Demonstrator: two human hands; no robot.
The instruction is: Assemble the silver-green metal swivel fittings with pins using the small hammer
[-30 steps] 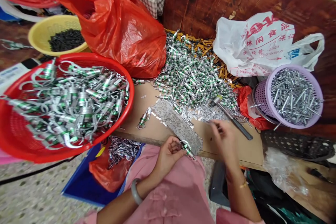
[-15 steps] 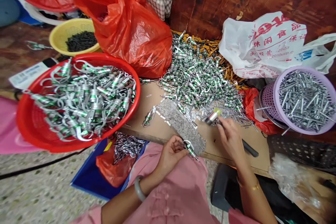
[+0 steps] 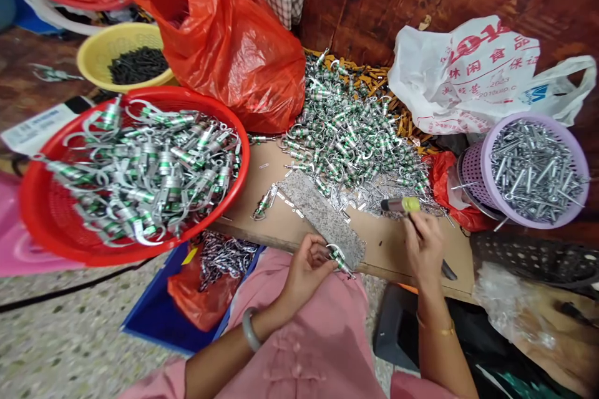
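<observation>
My left hand (image 3: 306,274) pinches a small silver metal fitting with a green band and a curved hook (image 3: 337,257). The fitting rests at the near end of a speckled grey stone slab (image 3: 322,215). In my right hand (image 3: 425,249) is a hammer (image 3: 397,204) with a metal face on one side, a yellow part on the other and a dark handle. Its head is raised to the right of the slab, apart from the fitting. Small flat metal links (image 3: 299,212) lie along the slab's left edge. Another similar fitting (image 3: 264,202) lies to the left.
Beyond the slab spreads a heap of green-banded fittings (image 3: 346,137). At left stands a red basket (image 3: 241,184) full of them. A purple basket (image 3: 476,168) at right holds metal pins. A red plastic bag (image 3: 234,43) and a white bag (image 3: 421,68) stand behind.
The hammer in my right hand has swung right, away from the slab, and its head has turned more level. My left hand keeps the fitting at the slab's near end. The view has shifted slightly.
</observation>
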